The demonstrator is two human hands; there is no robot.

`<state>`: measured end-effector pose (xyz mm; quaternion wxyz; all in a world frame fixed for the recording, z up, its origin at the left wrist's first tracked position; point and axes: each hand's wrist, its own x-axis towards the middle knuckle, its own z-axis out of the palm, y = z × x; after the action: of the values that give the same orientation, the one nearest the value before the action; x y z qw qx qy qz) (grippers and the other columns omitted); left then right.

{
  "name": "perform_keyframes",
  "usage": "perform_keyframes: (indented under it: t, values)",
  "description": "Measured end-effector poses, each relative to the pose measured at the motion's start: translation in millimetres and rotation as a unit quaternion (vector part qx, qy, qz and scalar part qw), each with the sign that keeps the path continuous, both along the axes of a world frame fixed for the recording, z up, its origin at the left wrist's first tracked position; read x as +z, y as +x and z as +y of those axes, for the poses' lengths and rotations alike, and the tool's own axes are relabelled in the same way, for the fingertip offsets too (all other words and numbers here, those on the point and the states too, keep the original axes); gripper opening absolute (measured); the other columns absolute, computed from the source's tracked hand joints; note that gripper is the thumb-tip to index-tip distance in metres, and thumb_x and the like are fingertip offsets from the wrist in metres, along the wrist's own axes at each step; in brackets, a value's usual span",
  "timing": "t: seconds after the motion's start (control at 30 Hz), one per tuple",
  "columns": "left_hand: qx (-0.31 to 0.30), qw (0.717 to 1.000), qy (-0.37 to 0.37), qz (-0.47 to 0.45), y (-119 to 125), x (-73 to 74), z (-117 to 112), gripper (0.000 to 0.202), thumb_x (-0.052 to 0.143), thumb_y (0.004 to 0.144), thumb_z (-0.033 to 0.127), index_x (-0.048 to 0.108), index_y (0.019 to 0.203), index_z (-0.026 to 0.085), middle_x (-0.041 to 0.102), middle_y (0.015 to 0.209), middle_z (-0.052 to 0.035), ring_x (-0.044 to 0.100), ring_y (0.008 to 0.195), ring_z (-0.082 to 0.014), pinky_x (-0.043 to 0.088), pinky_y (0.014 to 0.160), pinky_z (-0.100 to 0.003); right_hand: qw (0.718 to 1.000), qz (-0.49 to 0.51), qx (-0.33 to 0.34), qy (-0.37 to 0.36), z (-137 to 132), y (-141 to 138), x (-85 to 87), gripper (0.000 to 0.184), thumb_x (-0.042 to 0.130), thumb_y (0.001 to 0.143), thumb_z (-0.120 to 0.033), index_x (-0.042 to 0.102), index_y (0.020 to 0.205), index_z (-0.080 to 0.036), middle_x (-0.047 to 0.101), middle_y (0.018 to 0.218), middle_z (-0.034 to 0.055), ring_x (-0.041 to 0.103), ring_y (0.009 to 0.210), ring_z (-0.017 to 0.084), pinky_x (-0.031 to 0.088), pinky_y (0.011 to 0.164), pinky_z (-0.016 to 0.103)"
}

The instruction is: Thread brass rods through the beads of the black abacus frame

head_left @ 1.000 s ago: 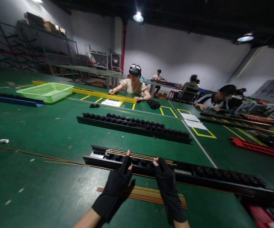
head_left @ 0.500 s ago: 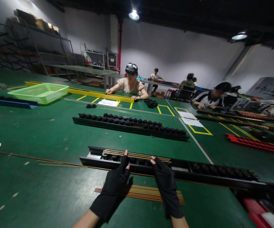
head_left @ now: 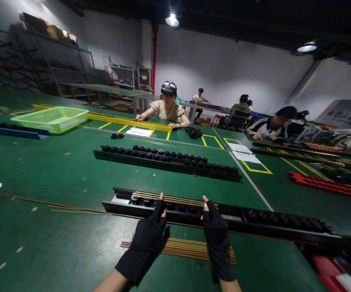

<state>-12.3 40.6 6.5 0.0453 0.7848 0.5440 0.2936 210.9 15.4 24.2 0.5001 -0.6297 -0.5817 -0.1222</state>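
Note:
Both my hands wear black fingerless gloves. My left hand [head_left: 146,243] reaches forward with a fingertip on the thin brass rods [head_left: 178,199] that lie along the top of a long black rail [head_left: 254,221] in front of me. My right hand [head_left: 216,239] also stretches a fingertip onto the same rail, just right of the rods. Neither hand's fingers are wrapped round anything. A flat bundle of brass and copper-coloured rods [head_left: 184,248] lies on the green table under my wrists.
A second black rail [head_left: 169,160] studded with black knobs lies further back. Long thin rods [head_left: 41,201] trail off to the left. A green basket [head_left: 50,119] and a yellow rail [head_left: 127,120] sit at the far side, where a person [head_left: 168,108] sits. Red rails [head_left: 327,184] lie right.
My right hand has slid a little to the right along the rail and its fingertip now sits further forward. My left hand has stayed in place.

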Motion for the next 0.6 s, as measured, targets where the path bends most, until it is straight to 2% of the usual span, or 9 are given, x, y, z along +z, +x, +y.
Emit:
perform_keyframes:
  t: [0.03,0.1,0.2,0.27,0.37,0.43,0.5,0.53,0.6]
  values:
    - [0.004,1.000,-0.013,-0.004,0.7,1.8,-0.5,0.056,0.032,0.098,0.027,0.022,0.152,0.015,0.076,0.092,-0.0127,0.060,0.043,-0.0176,0.039,0.040,-0.026,1.000,0.005,-0.011,0.007,-0.7,-0.2,2.0,0.036,0.045,0.096,-0.033,0.071,0.113,-0.015,0.077,0.096,0.0114,0.073,0.078,0.018,0.058,0.071,0.026]
    - [0.005,1.000,-0.022,-0.016,1.4,4.5,-1.4,0.053,0.031,0.099,0.028,0.026,0.150,0.016,0.075,0.098,-0.0135,0.060,0.044,-0.0170,0.039,0.040,-0.026,1.000,0.002,-0.003,0.013,-2.8,-2.6,5.9,0.036,0.043,0.096,-0.029,0.069,0.117,-0.014,0.077,0.092,0.0107,0.072,0.068,0.016,0.056,0.063,0.024]
    - [-0.010,0.999,0.015,-0.045,-1.2,6.7,-3.0,0.048,0.034,0.098,0.026,0.035,0.145,0.020,0.072,0.112,-0.0147,0.060,0.046,-0.0143,0.044,0.043,-0.025,0.995,-0.046,0.080,0.026,-7.4,-13.1,9.9,0.035,0.043,0.094,-0.021,0.067,0.118,-0.015,0.077,0.097,0.0099,0.072,0.074,0.015,0.057,0.067,0.025]
    - [-0.045,0.993,0.069,-0.079,-4.8,7.6,-4.6,0.044,0.034,0.097,0.023,0.042,0.140,0.022,0.072,0.112,-0.0127,0.064,0.053,-0.0136,0.050,0.050,-0.024,0.986,-0.082,0.141,0.030,-10.8,-23.8,11.0,0.035,0.044,0.092,-0.017,0.067,0.118,-0.016,0.076,0.100,0.0094,0.073,0.080,0.016,0.058,0.071,0.026]
    - [-0.094,0.973,0.148,-0.147,-9.4,9.2,-7.8,0.032,0.039,0.095,0.022,0.056,0.123,0.022,0.075,0.099,-0.0065,0.070,0.072,-0.0147,0.056,0.065,-0.023,0.975,-0.105,0.193,0.013,-15.5,-41.8,11.0,0.036,0.046,0.089,-0.015,0.066,0.119,-0.015,0.076,0.101,0.0095,0.073,0.080,0.017,0.059,0.071,0.028]
    - [-0.097,0.966,0.166,-0.173,-10.5,11.5,-9.6,0.019,0.043,0.093,0.023,0.062,0.100,0.022,0.073,0.082,-0.0025,0.069,0.070,-0.0144,0.055,0.063,-0.022,0.970,-0.107,0.219,-0.006,-17.2,-52.9,10.3,0.039,0.046,0.086,-0.012,0.065,0.120,-0.015,0.076,0.104,0.0094,0.073,0.085,0.018,0.059,0.074,0.029]
    - [-0.095,0.964,0.173,-0.176,-10.1,15.7,-10.4,0.019,0.043,0.093,0.020,0.061,0.086,0.022,0.070,0.073,-0.0015,0.067,0.066,-0.0138,0.054,0.061,-0.023,0.962,-0.098,0.253,-0.031,-17.4,-62.2,9.2,0.043,0.046,0.083,-0.011,0.065,0.121,-0.016,0.075,0.106,0.0082,0.073,0.086,0.018,0.060,0.074,0.029]
    - [-0.100,0.963,0.181,-0.173,-9.1,18.5,-10.0,0.020,0.042,0.092,0.018,0.061,0.087,0.022,0.070,0.076,-0.0022,0.067,0.069,-0.0141,0.055,0.063,-0.024,0.957,-0.089,0.272,-0.045,-16.9,-66.1,8.5,0.044,0.046,0.083,-0.010,0.065,0.122,-0.017,0.076,0.106,0.0075,0.073,0.086,0.018,0.060,0.075,0.028]
    - [-0.115,0.957,0.214,-0.160,-5.1,25.4,-7.2,0.023,0.042,0.092,0.014,0.062,0.101,0.023,0.072,0.089,-0.0045,0.068,0.085,-0.0158,0.057,0.076,-0.029,0.948,-0.074,0.305,-0.055,-14.9,-72.3,6.3,0.043,0.043,0.084,-0.011,0.065,0.120,-0.019,0.075,0.105,0.0077,0.073,0.089,0.017,0.059,0.080,0.028]
